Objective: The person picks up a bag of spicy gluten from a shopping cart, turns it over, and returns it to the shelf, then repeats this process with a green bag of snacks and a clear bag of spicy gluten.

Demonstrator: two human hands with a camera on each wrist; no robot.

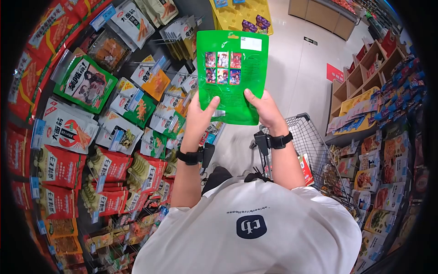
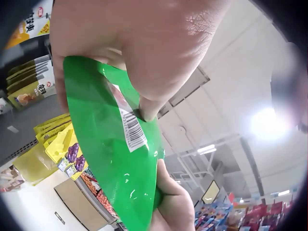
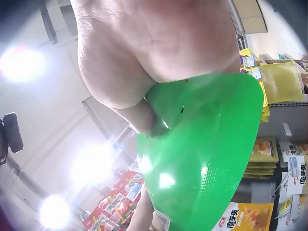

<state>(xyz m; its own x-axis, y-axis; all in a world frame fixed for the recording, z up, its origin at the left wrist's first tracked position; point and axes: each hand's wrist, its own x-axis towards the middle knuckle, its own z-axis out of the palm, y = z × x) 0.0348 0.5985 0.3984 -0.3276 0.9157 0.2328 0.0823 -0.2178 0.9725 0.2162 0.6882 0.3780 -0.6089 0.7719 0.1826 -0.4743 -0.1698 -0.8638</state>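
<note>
A green snack bag (image 1: 232, 93) is held up in front of the person, its printed back towards the head camera. Six small pictures and a white label (image 1: 251, 43) show on that back. The left hand (image 1: 202, 112) grips the bag's lower left side, thumb on the printed face. At the lower right side the right hand (image 1: 268, 110) grips it the same way. In the left wrist view the left thumb presses beside the barcode (image 2: 133, 130). The bag bulges between both hands in the right wrist view; the fingers behind it are mostly hidden.
Racks of hanging snack packets (image 1: 114, 132) line the left side. A wire shopping cart (image 1: 315, 141) stands at the right, beyond it a wooden shelf (image 1: 335, 98) and more packets. A yellow display (image 1: 219, 18) is ahead, beside pale floor (image 1: 296, 64).
</note>
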